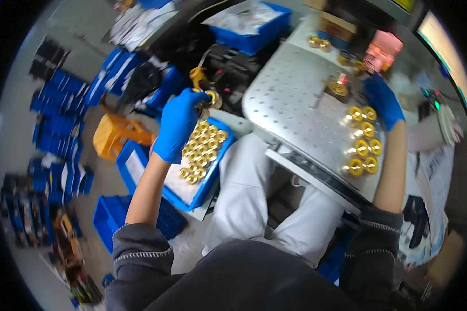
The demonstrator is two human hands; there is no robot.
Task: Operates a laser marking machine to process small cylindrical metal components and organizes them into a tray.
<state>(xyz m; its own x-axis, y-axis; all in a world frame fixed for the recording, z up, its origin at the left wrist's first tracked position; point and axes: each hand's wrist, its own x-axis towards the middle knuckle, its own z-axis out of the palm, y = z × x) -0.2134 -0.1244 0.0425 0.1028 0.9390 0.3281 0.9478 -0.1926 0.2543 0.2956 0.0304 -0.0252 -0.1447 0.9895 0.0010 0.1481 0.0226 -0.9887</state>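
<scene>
My left hand (175, 124), in a blue glove, is closed around a few round brass-coloured parts (213, 99) above a blue tray (184, 205). Rows of the same kind of brass-coloured parts (201, 146) stand on a white liner in that tray. My right hand (384, 101), gloved in blue too, is over the right side of a perforated metal worktable (290, 88). Its fingers are smeared by motion. To its left, a brass-coloured part sits on a small fixture (339, 87). Below the hand, several brass-coloured parts (362, 148) stand in loose rows on the table.
A reddish-pink lit block (383, 51) and a cardboard box (337, 26) are at the table's far side. Blue bins (62, 129) are stacked at the left, near a yellow stool (114, 137). Another blue bin (249, 39) stands beyond the table.
</scene>
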